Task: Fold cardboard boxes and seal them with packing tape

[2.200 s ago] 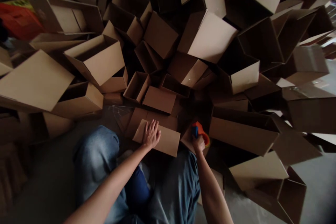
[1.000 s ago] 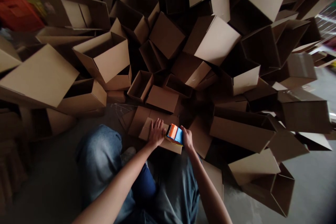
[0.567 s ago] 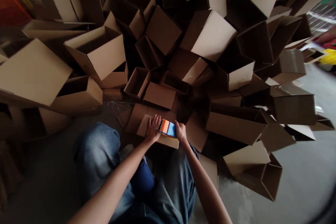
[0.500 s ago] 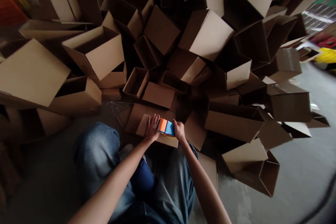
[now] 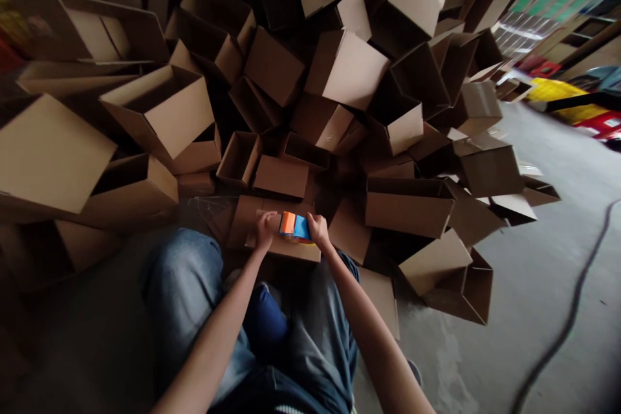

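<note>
An orange-and-blue tape dispenser (image 5: 294, 225) sits over a small carton (image 5: 282, 248), held in the grip of the right hand (image 5: 317, 229). The left hand (image 5: 264, 229) curls near its far end; whether it pinches anything, I cannot tell. Positioning the dispenser seems in hand, calling for steady alignment. Boxes (image 5: 410, 207) crowd beyond.

Wearing blue jeans (image 5: 315, 336), fading pale over left knee, darkening toward near waist, creasing along right thigh. Pale ribbed edge (image 5: 288, 409) showing at waist. Left hand (image 5: 264, 230), right hand (image 5: 318, 229), forearms (image 5: 218, 336) going bare.
</note>
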Tool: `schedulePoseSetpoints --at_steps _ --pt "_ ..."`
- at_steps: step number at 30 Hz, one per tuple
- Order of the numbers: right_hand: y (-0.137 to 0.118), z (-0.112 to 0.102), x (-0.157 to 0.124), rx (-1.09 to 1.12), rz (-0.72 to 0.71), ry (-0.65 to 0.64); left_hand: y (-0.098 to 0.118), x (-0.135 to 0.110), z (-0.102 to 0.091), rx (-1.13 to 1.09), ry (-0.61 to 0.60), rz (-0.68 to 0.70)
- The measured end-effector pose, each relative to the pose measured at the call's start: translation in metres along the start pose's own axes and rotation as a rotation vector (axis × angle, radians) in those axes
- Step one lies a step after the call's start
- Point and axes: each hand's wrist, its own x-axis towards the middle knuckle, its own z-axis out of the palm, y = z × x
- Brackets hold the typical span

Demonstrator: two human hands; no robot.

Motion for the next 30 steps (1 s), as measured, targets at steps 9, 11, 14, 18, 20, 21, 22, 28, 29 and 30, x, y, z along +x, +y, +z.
schedulePoseSetpoints --at_steps 9,11,14,18,20,21,22,28,29,30 --pt "-0.006 -0.002 -0.002 -0.044 0.009 -0.002 0.015 0.006 -0.040 -0.099 -0.273 -0.470" --pt "-0.007 -0.001 -0.002 -0.054 0.014 0.000 0.019 0.005 -0.042 -0.082 -0.323 -0.521" --pt "-0.006 -0.001 -0.003 -0.074 0.023 -0.003 0.024 0.003 -0.044 -0.075 -0.373 -0.540" --pt "-0.006 0.000 -0.003 -0.105 0.029 -0.011 0.030 0.000 -0.046 -0.079 -0.398 -0.510" --pt "-0.006 0.001 -0.004 -0.123 0.034 -0.010 0.033 -0.002 -0.048 -0.081 -0.400 -0.489" --pt "-0.006 0.001 -0.004 -0.133 0.037 -0.009 0.033 -0.003 -0.049 -0.082 -0.400 -0.478" --pt "-0.006 0.001 -0.004 -0.143 0.039 -0.008 0.034 -0.004 -0.050 -0.083 -0.400 -0.467" --pt "-0.011 0.002 -0.007 -0.205 0.050 -0.010 0.033 -0.009 -0.053 -0.088 -0.386 -0.414" --pt "-0.012 0.002 -0.008 -0.216 0.053 -0.009 0.033 -0.009 -0.053 -0.087 -0.379 -0.414" --pt "-0.014 0.002 -0.008 -0.227 0.057 -0.008 0.033 -0.010 -0.054 -0.083 -0.370 -0.417"
